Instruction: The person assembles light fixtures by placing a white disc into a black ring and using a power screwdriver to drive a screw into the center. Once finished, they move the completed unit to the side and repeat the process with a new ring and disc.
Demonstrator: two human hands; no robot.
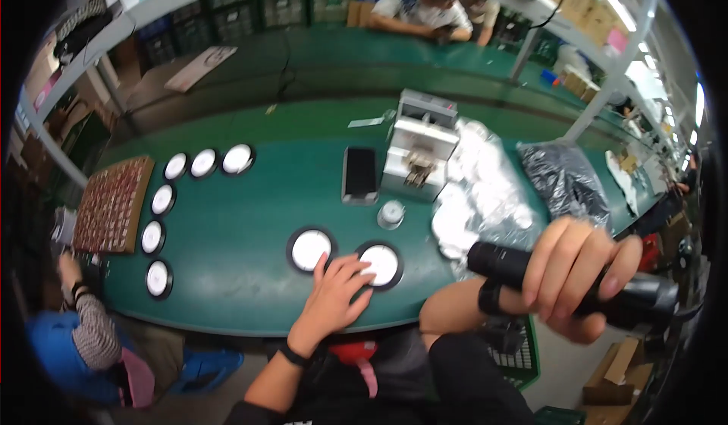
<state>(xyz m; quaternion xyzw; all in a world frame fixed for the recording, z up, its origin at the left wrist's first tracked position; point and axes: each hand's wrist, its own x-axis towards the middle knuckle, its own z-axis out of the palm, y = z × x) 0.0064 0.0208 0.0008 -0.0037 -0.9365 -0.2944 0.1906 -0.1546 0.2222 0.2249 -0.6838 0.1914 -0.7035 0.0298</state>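
Observation:
My left hand [334,301] lies over the table with its fingers spread. Its fingertips touch two round white discs with black rims: the left disc [310,248] at its lower edge, the right disc [384,264] on its left part. My right hand [580,277] is raised at the right, its fingers wrapped round a black cylindrical tool [497,263]. The tool's narrower end points left, and what looks like a cord leaves its other end. More discs of the same kind, such as a corner disc [203,163], stand in an L-shaped line at the left.
A grey machine [422,148] stands beyond the discs, with a phone [360,175] and a small silvery round part [391,214] beside it. Clear plastic bags [493,186] and a dark bag [565,178] lie right. A shallow box [114,205] is left; co-workers sit left and opposite.

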